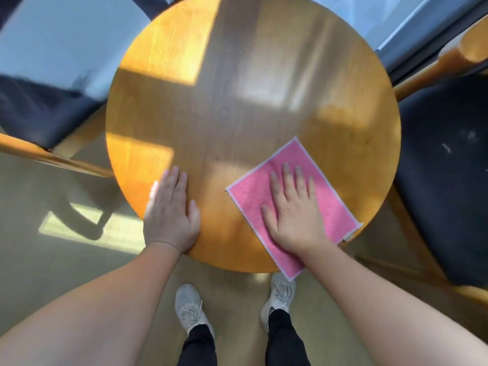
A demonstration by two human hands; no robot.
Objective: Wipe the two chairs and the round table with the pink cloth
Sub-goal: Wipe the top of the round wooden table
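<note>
Lying flat on the near right part of the round table (237, 88), the pink cloth (334, 204) is spread open as a single pale-edged rectangle, with one corner hanging past the table's near rim. The right hand (293, 215) presses on the cloth's middle, palm down, fingers straight and spread, grasping nothing. The left hand (171, 215) rests flat on bare wood at the table's near left rim, fingers straight, also holding nothing.

The cloth looks thin, soft and light. On this smooth, glossy top it should slide easily under a flat palm, but is likely to bunch if pushed from one edge. The middle is therefore the sound place to press. The overhanging corner is the easy place to pinch for lifting.

Two chairs flank the table, the left chair (47, 107) and the right chair (443, 180), both with dark seats and wooden frames. Both are cut off by the picture's edge, and the left one is blurred. Pale flecks on the right seat may be lint or dust; which cannot be told. The table's legs are hidden beneath its top. Patches of sun and shade across the wood make it hard to tell wiped areas from unwiped ones. A small tag at the cloth's corner is too small to read.
</note>
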